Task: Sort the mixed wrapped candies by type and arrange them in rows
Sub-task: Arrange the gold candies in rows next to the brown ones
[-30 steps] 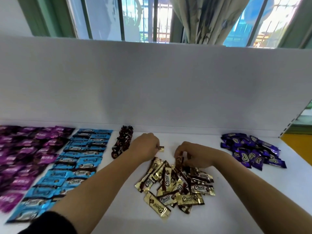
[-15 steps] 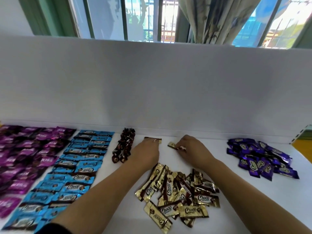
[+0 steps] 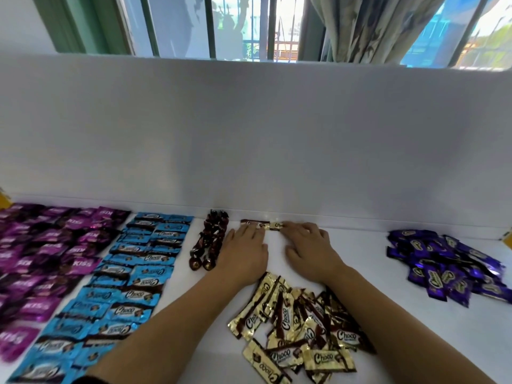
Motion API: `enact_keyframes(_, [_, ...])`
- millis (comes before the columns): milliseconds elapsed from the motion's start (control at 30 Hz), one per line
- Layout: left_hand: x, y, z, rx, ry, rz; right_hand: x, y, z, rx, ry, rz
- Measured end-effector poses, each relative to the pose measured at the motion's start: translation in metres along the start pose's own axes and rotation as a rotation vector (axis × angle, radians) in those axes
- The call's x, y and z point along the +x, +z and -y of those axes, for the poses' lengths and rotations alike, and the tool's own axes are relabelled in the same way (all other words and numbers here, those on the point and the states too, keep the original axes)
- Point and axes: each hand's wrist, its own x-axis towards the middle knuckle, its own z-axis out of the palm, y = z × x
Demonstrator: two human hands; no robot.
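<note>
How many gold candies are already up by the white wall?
2. The left candy lies at the fingertips of the left hand; the right candy sits beside it, partly under the right hand.

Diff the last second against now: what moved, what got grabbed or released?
The left hand and right hand moved from the gold pile out to the back wall, each carrying a gold candy. Left candy and right candy now lie end to end there, under flat fingertips. Blue rows, magenta rows, brown twists, purple heap: unchanged.
</note>
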Motion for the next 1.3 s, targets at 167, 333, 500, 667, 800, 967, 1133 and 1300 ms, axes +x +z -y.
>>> enact_keyframes(167, [-0.002, 0.006, 0.001, -0.032, -0.008, -0.01, 0.001, 0.002, -0.001, -0.007, -0.008, -0.007])
enact_keyframes(333, [0.001, 0.001, 0.001, -0.092, 0.009, -0.03, 0.003, -0.006, -0.006, 0.212, 0.033, 0.019])
enact_keyframes(500, [-0.021, -0.034, -0.005, -0.271, 0.01, 0.067, -0.01, -0.036, -0.009, 0.595, 0.163, 0.065])
enact_keyframes(667, [-0.061, -0.067, -0.015, -0.224, -0.02, 0.343, -0.044, -0.054, 0.024, 0.377, -0.031, 0.329])
enact_keyframes(800, [-0.075, -0.073, -0.018, -0.329, -0.05, 0.358, -0.056, -0.053, 0.049, 0.402, -0.077, 0.33])
enact_keyframes(967, [-0.079, -0.067, -0.017, -0.495, -0.107, 0.356, -0.061, -0.059, 0.041, 0.575, -0.005, 0.369])
enact_keyframes(1133, [-0.08, -0.07, -0.006, -0.62, -0.155, 0.307, -0.058, -0.077, 0.021, 0.777, 0.045, 0.361])
enact_keyframes(1300, [-0.079, -0.078, -0.002, -0.65, -0.155, 0.342, -0.052, -0.078, 0.017, 0.897, 0.055, 0.419])
